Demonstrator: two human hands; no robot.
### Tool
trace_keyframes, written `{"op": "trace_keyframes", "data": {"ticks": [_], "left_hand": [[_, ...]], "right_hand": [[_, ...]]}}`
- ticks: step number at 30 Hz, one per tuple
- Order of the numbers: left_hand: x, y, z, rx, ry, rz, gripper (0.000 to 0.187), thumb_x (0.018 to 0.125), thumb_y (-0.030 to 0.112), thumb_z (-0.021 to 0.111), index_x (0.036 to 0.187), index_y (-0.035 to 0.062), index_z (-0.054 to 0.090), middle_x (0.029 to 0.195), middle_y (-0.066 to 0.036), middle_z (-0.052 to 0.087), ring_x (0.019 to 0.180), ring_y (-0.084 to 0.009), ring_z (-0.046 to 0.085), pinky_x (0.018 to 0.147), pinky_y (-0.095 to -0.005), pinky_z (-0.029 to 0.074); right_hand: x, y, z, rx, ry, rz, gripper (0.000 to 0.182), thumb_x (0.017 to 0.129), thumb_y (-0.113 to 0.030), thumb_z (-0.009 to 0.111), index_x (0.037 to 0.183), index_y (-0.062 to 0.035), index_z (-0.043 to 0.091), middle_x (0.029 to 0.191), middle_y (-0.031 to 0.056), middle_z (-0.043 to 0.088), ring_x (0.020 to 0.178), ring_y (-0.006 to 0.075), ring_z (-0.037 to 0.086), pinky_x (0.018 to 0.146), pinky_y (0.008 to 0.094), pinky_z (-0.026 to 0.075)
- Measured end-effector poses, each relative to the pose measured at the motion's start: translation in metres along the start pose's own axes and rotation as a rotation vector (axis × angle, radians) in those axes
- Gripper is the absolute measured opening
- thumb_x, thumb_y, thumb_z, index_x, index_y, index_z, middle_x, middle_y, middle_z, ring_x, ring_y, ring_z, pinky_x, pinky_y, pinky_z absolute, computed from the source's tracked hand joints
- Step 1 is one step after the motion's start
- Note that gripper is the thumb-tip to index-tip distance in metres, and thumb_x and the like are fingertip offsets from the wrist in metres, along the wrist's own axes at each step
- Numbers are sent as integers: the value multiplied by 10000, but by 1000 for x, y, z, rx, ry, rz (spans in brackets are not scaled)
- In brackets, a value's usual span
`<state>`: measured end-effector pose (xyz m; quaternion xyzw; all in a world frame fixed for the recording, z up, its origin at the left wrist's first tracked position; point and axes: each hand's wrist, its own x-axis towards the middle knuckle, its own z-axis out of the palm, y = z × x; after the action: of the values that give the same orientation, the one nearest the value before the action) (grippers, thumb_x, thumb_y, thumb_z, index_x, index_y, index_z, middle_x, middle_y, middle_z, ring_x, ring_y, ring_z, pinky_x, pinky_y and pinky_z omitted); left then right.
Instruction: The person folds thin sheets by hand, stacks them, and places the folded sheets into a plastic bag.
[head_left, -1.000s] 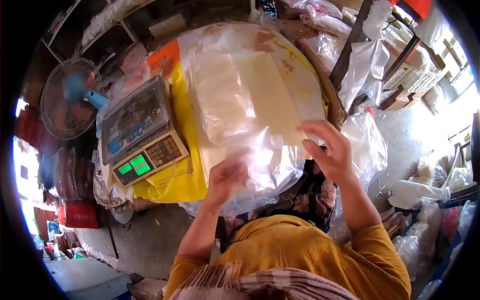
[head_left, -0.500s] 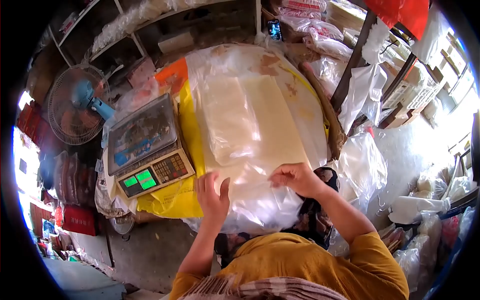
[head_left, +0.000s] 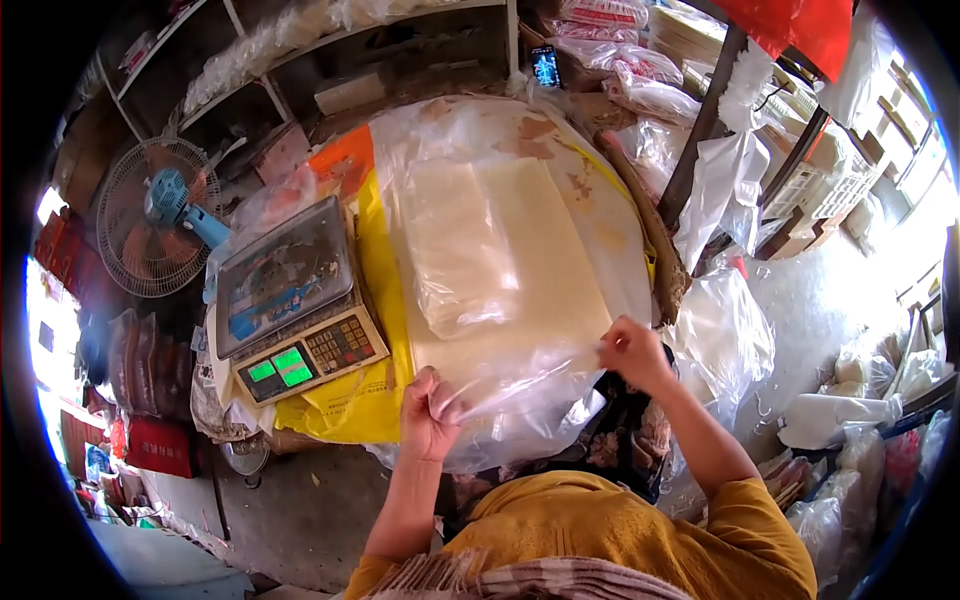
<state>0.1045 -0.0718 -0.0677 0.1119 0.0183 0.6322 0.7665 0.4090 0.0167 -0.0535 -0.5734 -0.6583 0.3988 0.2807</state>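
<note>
My left hand (head_left: 430, 415) is closed on one side of a clear plastic bag (head_left: 535, 378) near the front edge of the work surface. My right hand (head_left: 636, 352) pinches the bag's other side, and the thin film is drawn taut between them. Beyond the hands lies a flat stack of cream-coloured sheets (head_left: 565, 260). On top of it rests a folded, glossy clear plastic piece (head_left: 460, 265). More loose clear plastic (head_left: 520, 440) hangs over the front edge, close to my body.
A digital scale (head_left: 310, 340) with lit green displays stands left on yellow plastic (head_left: 345, 400). Behind it is a blue fan (head_left: 170, 200). A phone (head_left: 545, 66) stands at the back. Bagged goods (head_left: 655, 95) are piled back right, and clear plastic (head_left: 725, 325) hangs at the right.
My hands have moved apart, the right one outward to the right. Both have closed on the clear bag, whose film is now stretched between them.
</note>
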Motion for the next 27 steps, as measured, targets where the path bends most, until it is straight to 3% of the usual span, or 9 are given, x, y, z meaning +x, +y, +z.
{"op": "trace_keyframes", "data": {"ticks": [6,10,13,16,19,20,22,24,27], "left_hand": [[10,-12,22,661,527,137,361,759,-66,598,1082,85,545,652,55,416,485,-78,366,509,-220,360],[17,-4,21,783,629,279,344,782,-44,542,1106,73,549,620,53,382,448,-56,302,391,-195,237],[21,-17,48,768,600,200,317,819,-3,510,1128,56,549,586,55,350,431,-45,265,380,-197,203],[27,-23,63,697,455,77,320,846,32,491,1162,47,541,569,56,348,424,-46,282,372,-196,222],[33,5,70,631,591,271,331,844,32,500,1174,29,533,535,61,320,397,-42,269,358,-197,221],[28,21,69,786,490,384,332,848,54,524,1176,6,528,666,6,484,556,-102,490,526,-250,440],[34,21,68,1469,409,912,390,837,79,562,1211,-10,504,853,-45,527,807,-130,518,759,-332,441],[22,11,98,1789,61,769,410,810,100,639,1198,13,537,1227,-123,480,1247,-235,361,1071,-431,243],[12,19,73,1865,-63,131,398,826,153,645,1185,15,545,1124,-163,548,1077,-271,491,972,-428,356]], "right_hand": [[2,-4,-22,1650,-522,209,317,881,-134,483,1169,-4,510,657,47,550,574,152,562,557,290,465],[0,-36,-35,1021,-7,117,269,833,-113,518,1070,2,574,684,63,549,606,179,530,574,300,441],[-4,-85,-31,-248,702,-806,201,796,-37,560,989,3,601,789,99,597,660,209,567,597,301,467],[-36,-103,12,202,-197,-762,329,809,-138,652,1105,-17,573,1036,157,621,955,284,608,846,351,467],[-13,-66,42,-639,-1087,-516,581,851,-546,546,1042,1,583,1023,202,618,985,373,576,832,441,455],[-7,-57,39,-666,-1110,-540,589,848,-562,540,998,6,584,975,203,623,959,376,580,804,441,457],[1,-46,39,-698,-1139,-527,602,843,-577,544,947,14,588,910,206,630,915,383,586,761,441,458],[6,-69,33,-697,-1146,-446,603,837,-576,561,933,19,595,876,211,633,880,392,589,732,439,457],[12,-85,32,-492,-1114,-423,575,838,-547,590,919,22,602,821,203,633,800,375,593,701,415,460]]}}
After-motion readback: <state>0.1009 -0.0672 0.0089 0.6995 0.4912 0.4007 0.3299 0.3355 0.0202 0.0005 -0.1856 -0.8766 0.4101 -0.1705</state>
